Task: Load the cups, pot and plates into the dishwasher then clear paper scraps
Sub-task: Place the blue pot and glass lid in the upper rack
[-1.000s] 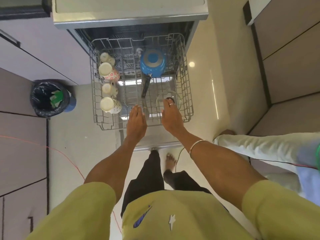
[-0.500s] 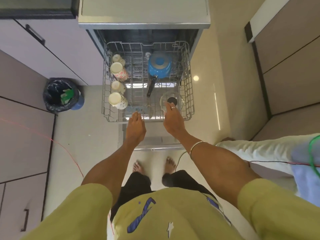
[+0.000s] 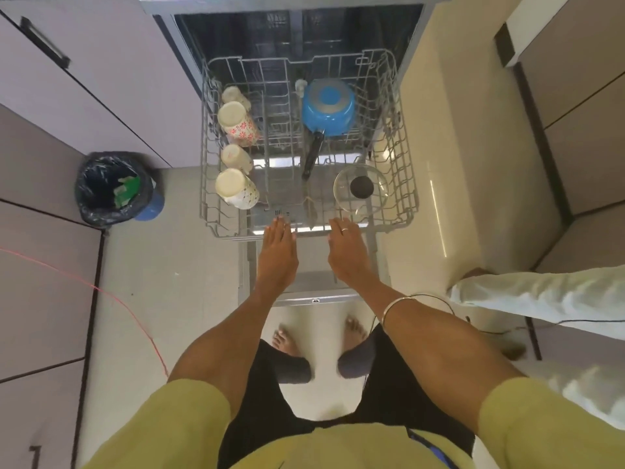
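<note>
The dishwasher's grey wire rack (image 3: pixel 404 157) is pulled out over the open door. Several upturned cups (image 3: pixel 236 123) stand in a row along its left side. A blue pot (image 3: pixel 328 108) with a black handle lies upside down at the back right. In the front right corner rests a glass lid (image 3: pixel 360 187) with a black knob. My left hand (image 3: pixel 277 253) has straight fingers touching the rack's front edge. My right hand (image 3: pixel 346 252), wearing a ring, does the same a little to the right.
A bin (image 3: pixel 116 189) lined with a black bag stands on the floor to the left, with green scraps inside. Cabinet fronts (image 3: pixel 84 79) flank the left side. Another person's pale trouser leg (image 3: pixel 541 296) reaches in from the right. A red cord (image 3: pixel 111 296) crosses the floor.
Both hands have slid back from inside the rack to its front edge. The rack now sits farther out of the dishwasher, and my view has tilted down.
</note>
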Demonstrator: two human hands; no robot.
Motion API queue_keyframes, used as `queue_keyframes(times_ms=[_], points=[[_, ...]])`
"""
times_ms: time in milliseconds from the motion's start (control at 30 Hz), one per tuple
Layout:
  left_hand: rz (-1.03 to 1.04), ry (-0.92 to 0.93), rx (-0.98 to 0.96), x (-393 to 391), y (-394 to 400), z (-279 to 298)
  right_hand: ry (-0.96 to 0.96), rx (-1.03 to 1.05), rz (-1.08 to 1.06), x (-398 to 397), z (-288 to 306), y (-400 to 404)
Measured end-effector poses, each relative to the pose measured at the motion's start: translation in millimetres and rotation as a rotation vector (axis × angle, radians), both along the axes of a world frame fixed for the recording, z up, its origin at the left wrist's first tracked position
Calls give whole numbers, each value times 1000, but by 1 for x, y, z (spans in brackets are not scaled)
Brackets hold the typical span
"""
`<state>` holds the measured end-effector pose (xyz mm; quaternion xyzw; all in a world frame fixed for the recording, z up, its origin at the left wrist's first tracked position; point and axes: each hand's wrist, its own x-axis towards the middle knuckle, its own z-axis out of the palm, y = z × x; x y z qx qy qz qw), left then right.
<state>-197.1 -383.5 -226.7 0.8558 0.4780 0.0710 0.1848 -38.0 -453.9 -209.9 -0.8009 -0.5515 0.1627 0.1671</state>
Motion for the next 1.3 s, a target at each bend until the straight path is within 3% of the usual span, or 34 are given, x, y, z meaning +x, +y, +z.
queue_keyframes(times_ms=[267,800,1133,1300], points=[[70,-43,202,12,5,-41,-98,109,-14,8,-38,7],[135,-347,468,41,60,-93,-260,319,15,39,-70,55],[150,-431,625,90,160,-101,-364,497,18,84,-81,151],[128,-471,857,108,206,-122,-443,670,26,103,-97,188]])
